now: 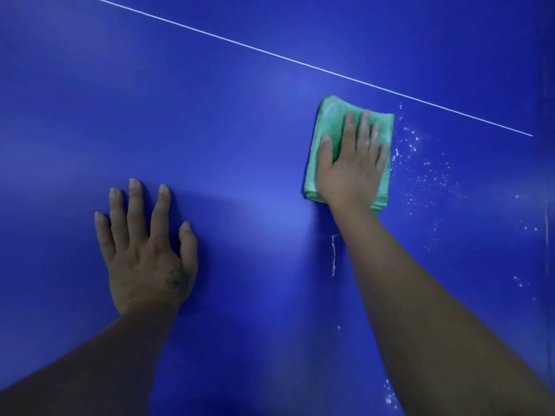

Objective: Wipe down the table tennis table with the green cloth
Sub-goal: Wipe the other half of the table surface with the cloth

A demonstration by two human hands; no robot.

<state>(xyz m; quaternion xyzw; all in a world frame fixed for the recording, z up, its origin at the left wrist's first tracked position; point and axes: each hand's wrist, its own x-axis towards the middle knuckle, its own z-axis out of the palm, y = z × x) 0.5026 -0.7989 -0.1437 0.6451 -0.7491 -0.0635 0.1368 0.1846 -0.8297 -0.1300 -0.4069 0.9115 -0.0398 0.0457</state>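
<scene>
Head view: the right hand lies flat, fingers straight and slightly spread, pressing the folded green cloth onto the blue table tennis table just below the white line; the flat palm likely spreads pressure over the whole pad; the left hand rests wide and flat on bare surface well to the left, holding nothing, probably bracing the reach; white specks lie scattered just right of the cloth, and a thin white streak runs beside the forearm, so that patch seems unwiped; no container shows.
</scene>
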